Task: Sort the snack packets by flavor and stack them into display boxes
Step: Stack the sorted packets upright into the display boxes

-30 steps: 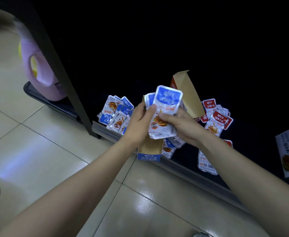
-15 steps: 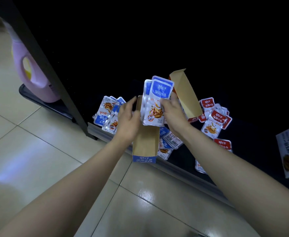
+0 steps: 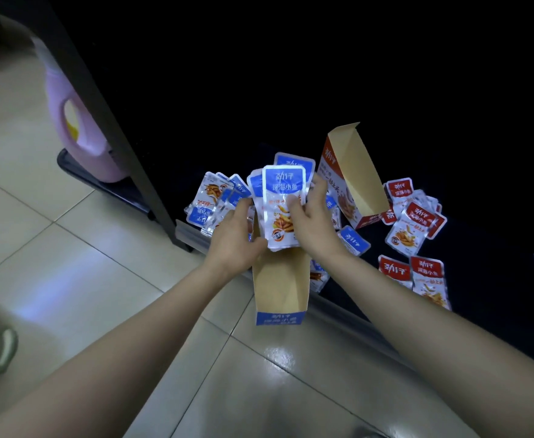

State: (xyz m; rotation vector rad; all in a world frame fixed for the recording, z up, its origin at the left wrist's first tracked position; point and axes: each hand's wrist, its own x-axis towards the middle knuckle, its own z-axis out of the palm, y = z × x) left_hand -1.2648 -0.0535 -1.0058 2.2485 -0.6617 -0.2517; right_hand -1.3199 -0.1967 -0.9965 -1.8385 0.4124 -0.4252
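1. Hands: left hand and right hand both grasp blue packet stack, frame centre, at mouth of blue box.
2. Remaining: loose blue packets centre-left, red packets right; red box looks empty.

A second ago both hands grip the blue packet stack, tilted toward 1 o'clock. Then the left hand lets go and hangs open at the stack's 9 o'clock. Now it is back, pinching the stack's corner at 7 o'clock. The right hand holds the 3 o'clock edge, and the stack points straight to 12 o'clock over the blue display box.
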